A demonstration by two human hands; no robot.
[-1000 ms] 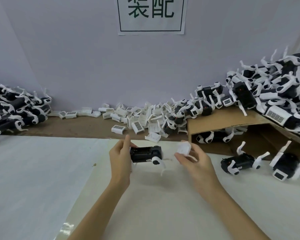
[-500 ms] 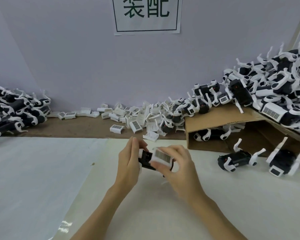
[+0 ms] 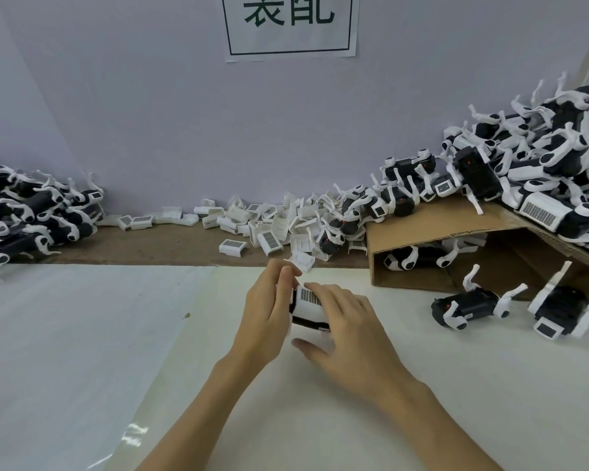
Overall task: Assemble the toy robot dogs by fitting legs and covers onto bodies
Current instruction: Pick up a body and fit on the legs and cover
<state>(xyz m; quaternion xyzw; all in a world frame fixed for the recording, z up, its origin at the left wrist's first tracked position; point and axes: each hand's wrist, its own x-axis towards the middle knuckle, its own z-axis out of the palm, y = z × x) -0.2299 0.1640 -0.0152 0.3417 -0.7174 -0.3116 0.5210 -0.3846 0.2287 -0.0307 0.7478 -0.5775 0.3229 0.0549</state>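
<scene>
White cover (image 3: 308, 302) sat on the black body (image 3: 315, 323), just above the mat. My left hand (image 3: 266, 317) gripped one end; my right hand (image 3: 349, 329) clamped over the cover. Light, stiff plastic, I judged; squeeze the sides, spare the thin legs.

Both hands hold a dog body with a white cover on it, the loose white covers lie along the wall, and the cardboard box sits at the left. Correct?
Not quite. The head view shows the cardboard box at the right, not the left. The rest stands: left hand and right hand hold the dog body with its white cover; loose white covers line the wall.
</scene>
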